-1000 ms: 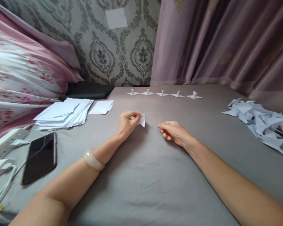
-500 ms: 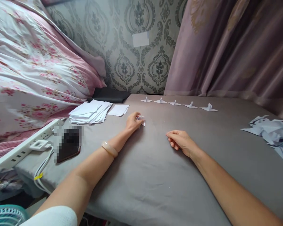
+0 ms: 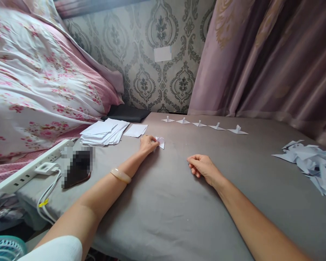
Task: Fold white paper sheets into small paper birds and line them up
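Note:
My left hand (image 3: 149, 144), a pale bangle on its wrist, has its thumb and fingers closed on the near edge of a small folded paper (image 3: 161, 143). That white paper lies at the table's middle, its right corner sticking out past my fingertips. To the right, my right hand (image 3: 201, 165) rests on the cloth with its fingers curled in and nothing visible in them. Beyond both hands stands a row of several folded paper pieces (image 3: 216, 127), each a flat pointed base with an upright tab.
Left of my left hand lie a stack of white paper (image 3: 105, 132) and a smaller paper pile (image 3: 136, 130). A blurred phone (image 3: 77, 172) and a white power strip (image 3: 29, 167) with cables sit nearer. A heap of folded papers (image 3: 312, 165) covers the right side. A curtain (image 3: 247, 72) hangs behind.
My left hand has shifted slightly left, and more of the folded paper shows beside its fingers. The right hand stays curled in nearly the same place. The camera view has tilted a little.

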Available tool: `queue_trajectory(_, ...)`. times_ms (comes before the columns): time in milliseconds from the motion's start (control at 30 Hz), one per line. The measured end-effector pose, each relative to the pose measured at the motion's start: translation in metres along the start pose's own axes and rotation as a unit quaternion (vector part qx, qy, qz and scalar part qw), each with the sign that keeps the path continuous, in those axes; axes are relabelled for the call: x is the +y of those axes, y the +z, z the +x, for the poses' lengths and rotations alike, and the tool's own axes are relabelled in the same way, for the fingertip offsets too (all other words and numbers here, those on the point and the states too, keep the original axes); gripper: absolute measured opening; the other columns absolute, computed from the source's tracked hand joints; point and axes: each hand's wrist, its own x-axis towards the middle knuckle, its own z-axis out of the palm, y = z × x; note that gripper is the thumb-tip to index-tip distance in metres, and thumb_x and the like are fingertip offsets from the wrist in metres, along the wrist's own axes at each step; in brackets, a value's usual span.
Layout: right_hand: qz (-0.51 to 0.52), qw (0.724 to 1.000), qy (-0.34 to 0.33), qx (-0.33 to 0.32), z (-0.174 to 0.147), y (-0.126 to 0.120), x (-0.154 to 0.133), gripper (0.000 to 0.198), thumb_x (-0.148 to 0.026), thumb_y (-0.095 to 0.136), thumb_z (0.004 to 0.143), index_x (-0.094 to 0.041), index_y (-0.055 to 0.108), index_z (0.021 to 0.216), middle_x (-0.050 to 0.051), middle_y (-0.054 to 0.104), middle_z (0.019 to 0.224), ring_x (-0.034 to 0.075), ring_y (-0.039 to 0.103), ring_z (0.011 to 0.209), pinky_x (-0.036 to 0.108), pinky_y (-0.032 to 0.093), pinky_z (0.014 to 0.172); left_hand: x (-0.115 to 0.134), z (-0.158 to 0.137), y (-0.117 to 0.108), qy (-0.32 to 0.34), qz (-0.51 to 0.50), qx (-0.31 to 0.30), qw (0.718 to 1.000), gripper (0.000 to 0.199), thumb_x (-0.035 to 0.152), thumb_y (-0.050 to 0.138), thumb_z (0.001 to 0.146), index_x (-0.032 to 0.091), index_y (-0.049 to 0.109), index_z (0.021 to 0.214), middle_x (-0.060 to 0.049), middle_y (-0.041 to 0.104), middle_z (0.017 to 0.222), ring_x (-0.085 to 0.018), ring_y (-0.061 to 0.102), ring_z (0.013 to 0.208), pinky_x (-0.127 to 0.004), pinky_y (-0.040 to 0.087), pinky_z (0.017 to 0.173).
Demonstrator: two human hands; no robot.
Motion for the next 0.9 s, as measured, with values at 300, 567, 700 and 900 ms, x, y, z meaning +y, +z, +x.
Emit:
queue_trajectory(300,-0.165,0.965,-0.163,0.123,0.009,0.012,0.014,0.016,-0.033,0.05,0.081,-0.021,0.061,0.079,-0.001,0.06,0.059,0.012,0.054,0.047,0.024,0.04,0.051,0.002,0.059,0.006,-0.011,0.043,0.018,0.999,0.024,0.027,0.057,0.074,0.016,0.076,0.085,-0.011,0.074,0.082,-0.023,0.064,0.086,-0.028,0.043,0.075)
queue_trajectory(567,-0.236,0.95,-0.163,0.12,0.021,0.011,0.017,0.019,-0.031,0.047,0.082,-0.022,0.063,0.076,0.0,0.063,0.061,0.014,0.054,0.056,0.025,0.037,0.058,0.009,0.12,0.027,-0.044,0.066,0.049,0.996,0.029,0.028,0.057,0.075,0.014,0.076,0.092,-0.016,0.073,0.096,-0.027,0.063,0.095,-0.029,0.042,0.077)
queue_trajectory(700,-0.236,0.953,-0.15,0.118,0.019,0.011,0.014,0.019,-0.029,0.047,0.083,-0.022,0.062,0.075,0.001,0.064,0.062,0.015,0.055,0.059,0.025,0.036,0.059,0.034,0.121,0.041,-0.009,0.067,0.038,0.997,0.03,0.028,0.056,0.076,0.013,0.076,0.092,-0.018,0.072,0.096,-0.029,0.063,0.097,-0.03,0.041,0.078)
queue_trajectory(900,-0.253,0.948,-0.154,0.117,0.015,0.012,0.011,0.019,-0.025,0.046,0.084,-0.021,0.065,0.079,0.003,0.067,0.066,0.015,0.058,0.062,0.025,0.036,0.062,0.092,0.1,0.067,0.06,0.06,0.019,0.996,0.029,0.026,0.055,0.076,0.012,0.075,0.089,-0.019,0.071,0.093,-0.032,0.062,0.098,-0.034,0.042,0.08)
